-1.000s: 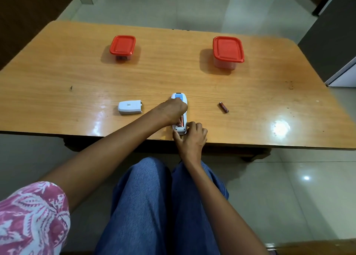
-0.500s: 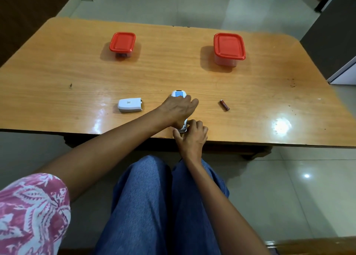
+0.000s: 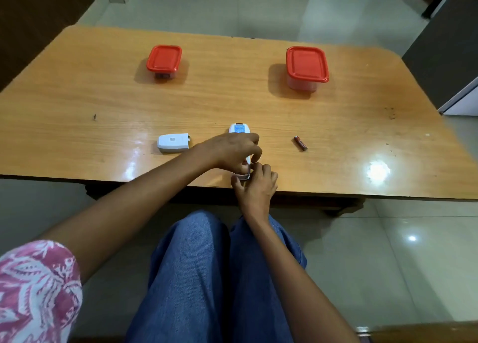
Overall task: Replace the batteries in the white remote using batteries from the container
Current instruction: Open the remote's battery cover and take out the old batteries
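At centre frame the white remote (image 3: 239,130) lies face down on the surface (image 3: 77,104). The left hand (image 3: 230,151), earlier flat over it, now pinches inside the battery bay, contents hidden; the right hand (image 3: 254,184) holds the remote's near end. One battery (image 3: 300,143) lies right; likely extracting the second.

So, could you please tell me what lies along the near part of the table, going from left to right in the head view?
Battery cover → left hand over the white remote, with the right hand at its near end → loose battery.
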